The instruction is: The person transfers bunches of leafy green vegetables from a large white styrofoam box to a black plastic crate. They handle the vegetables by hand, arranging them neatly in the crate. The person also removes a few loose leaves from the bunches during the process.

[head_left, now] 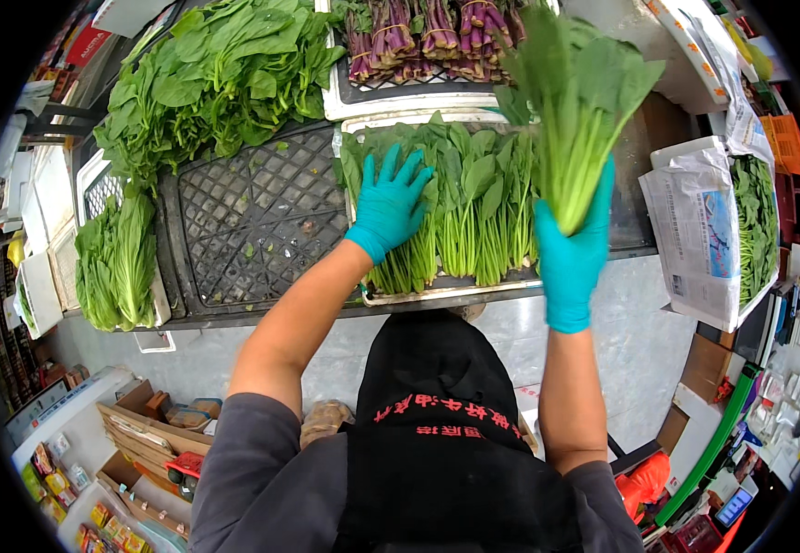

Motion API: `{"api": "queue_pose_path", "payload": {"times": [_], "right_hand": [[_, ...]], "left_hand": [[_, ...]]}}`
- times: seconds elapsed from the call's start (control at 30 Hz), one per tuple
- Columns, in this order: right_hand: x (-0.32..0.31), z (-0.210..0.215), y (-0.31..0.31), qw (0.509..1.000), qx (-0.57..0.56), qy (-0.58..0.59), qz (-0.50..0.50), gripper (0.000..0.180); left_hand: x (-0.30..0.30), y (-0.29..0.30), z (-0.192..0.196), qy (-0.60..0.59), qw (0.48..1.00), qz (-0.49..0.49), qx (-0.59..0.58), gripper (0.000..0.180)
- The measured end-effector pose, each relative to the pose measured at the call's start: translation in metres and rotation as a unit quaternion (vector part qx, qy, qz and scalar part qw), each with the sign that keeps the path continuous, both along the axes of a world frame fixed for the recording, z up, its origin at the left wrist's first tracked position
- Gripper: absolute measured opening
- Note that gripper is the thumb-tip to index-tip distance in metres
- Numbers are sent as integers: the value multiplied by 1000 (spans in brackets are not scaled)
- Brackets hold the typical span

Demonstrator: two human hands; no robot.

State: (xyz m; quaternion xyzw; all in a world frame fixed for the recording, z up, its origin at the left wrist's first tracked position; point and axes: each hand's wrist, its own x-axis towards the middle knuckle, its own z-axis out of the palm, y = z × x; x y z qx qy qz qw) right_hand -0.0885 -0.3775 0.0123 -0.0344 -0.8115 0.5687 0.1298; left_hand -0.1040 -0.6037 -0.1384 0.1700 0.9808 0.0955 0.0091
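Both my hands wear teal gloves. My left hand (pixel 389 205) lies flat with fingers spread on the left end of a row of leafy greens (pixel 474 198), which stand side by side in a white-rimmed tray (pixel 446 293). Raised at the right end of that tray, my right hand (pixel 573 258) grips a bunch of leafy greens (pixel 589 138) by its pale green stems. Its leaves point up and away from me, blurred at the top left. They cover part of the tray behind.
A black lattice crate (pixel 262 217) stands left of the tray, with heaped loose greens (pixel 220 78) behind it. Purple-stemmed bundles (pixel 428 37) fill a far tray. Long lettuces (pixel 119 263) lie far left. A newspaper-lined box (pixel 700 235) of greens stands right.
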Motion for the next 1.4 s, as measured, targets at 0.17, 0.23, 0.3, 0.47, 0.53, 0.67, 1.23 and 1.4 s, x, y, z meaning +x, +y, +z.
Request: {"api": "queue_pose_path", "payload": {"times": [0.17,0.23,0.3,0.47,0.53,0.67,1.23,1.4], "right_hand": [[52,-86,-40,958,253,-125,59,96],[72,-113,-44,923,294,-211,131,100],[82,-130,-46,900,320,-246,165,100],[87,-147,-46,898,386,-147,148,87],[91,-147,-46,880,424,-141,159,87],[100,-151,-44,857,454,-148,191,87],[107,-167,-1,874,446,-55,187,74],[102,-136,-7,926,319,-70,186,77]], "left_hand": [[-5,0,14,-87,994,46,-52,53],[-6,-5,15,-99,994,40,-34,50],[-4,-14,2,-17,995,8,102,47],[-8,-19,2,71,934,107,333,49],[-13,-5,25,134,911,140,365,51],[-28,41,61,90,983,-47,152,56],[-35,32,-1,-41,999,-18,-14,71],[-39,15,38,63,981,38,180,68]]}}
